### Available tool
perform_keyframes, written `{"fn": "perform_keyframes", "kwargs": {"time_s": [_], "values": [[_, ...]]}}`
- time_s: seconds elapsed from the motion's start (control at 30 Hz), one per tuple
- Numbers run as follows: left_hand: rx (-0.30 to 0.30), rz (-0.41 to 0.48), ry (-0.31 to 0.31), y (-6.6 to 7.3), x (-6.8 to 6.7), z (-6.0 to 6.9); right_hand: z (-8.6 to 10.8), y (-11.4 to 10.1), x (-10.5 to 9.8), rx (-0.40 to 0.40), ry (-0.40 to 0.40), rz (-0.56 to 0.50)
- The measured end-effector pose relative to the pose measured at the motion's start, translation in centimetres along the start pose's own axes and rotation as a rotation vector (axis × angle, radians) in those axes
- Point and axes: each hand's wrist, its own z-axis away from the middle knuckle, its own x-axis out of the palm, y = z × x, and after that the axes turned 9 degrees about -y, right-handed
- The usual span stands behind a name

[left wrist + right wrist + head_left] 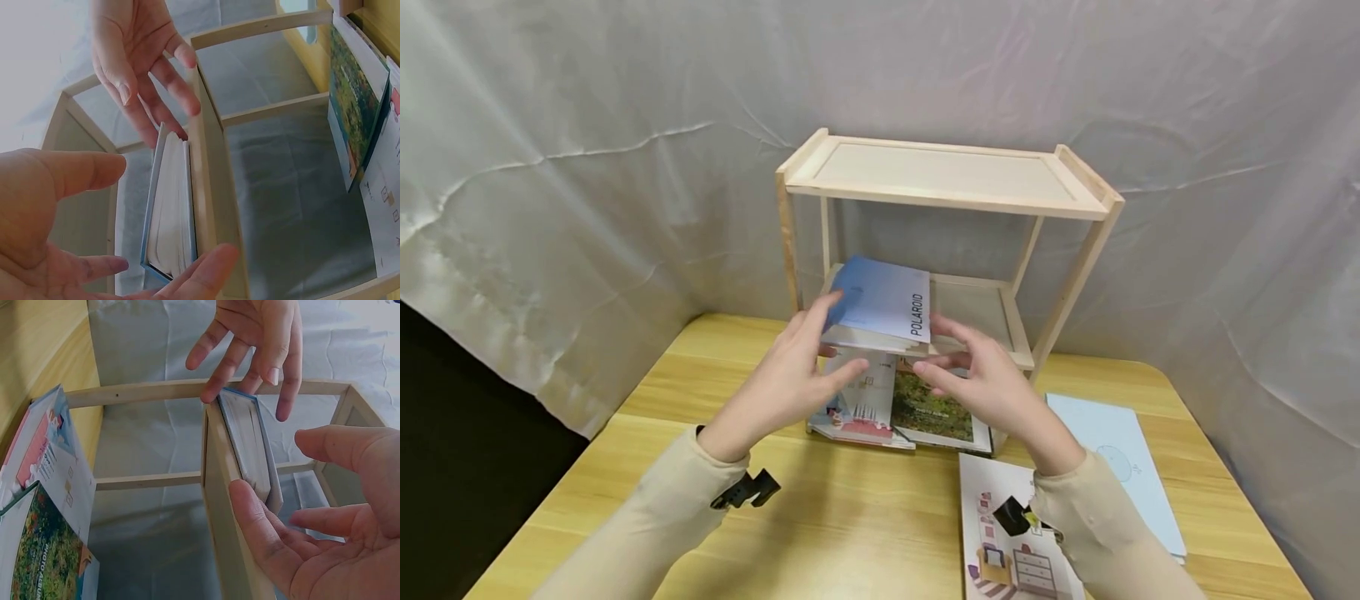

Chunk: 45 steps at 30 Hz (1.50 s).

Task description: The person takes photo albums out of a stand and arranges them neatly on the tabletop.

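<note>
A blue-and-white photo album (883, 296) marked POLAROID lies flat on the middle board (973, 304) of a small wooden shelf, its page edges (170, 212) toward the front. At the album's left side is my left hand (797, 371), fingers spread and thumb held away from it. My right hand (981, 375) is by the right front corner, its fingers loosely bent. Fingertips of both hands are at or very near the album's sides; firm contact is hard to make out. Neither hand grips it. In the right wrist view the album (250, 450) sits between the two hands.
The wooden shelf (940, 175) stands at the table's back before a grey curtain. Below the middle board are a forest-covered photo album (928, 408) and a white illustrated book (868, 400). Another illustrated book (1000, 492) and a light blue book (1112, 458) lie at right.
</note>
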Motion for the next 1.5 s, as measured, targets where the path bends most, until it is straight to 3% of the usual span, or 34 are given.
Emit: {"fn": "perform_keyframes", "kwargs": {"time_s": [0.37, 0.83, 1.1, 1.5], "values": [[0.031, 0.005, -0.005, 0.0, 0.0, 0.8, 1.6, 0.3, -0.6, -0.022, 0.026, -0.013], [0.024, 0.088, 0.018, -1.1, -0.4, -0.4, 1.2, 0.7, -1.8, -0.025, 0.031, 0.051], [0.004, 0.025, 0.037, -1.2, 0.2, -1.0, 0.5, 0.3, -1.5, -0.009, 0.047, 0.037], [0.007, 0.019, 0.042, -1.5, 0.8, -0.8, 1.0, 0.4, -1.0, -0.011, 0.067, 0.09]]}}
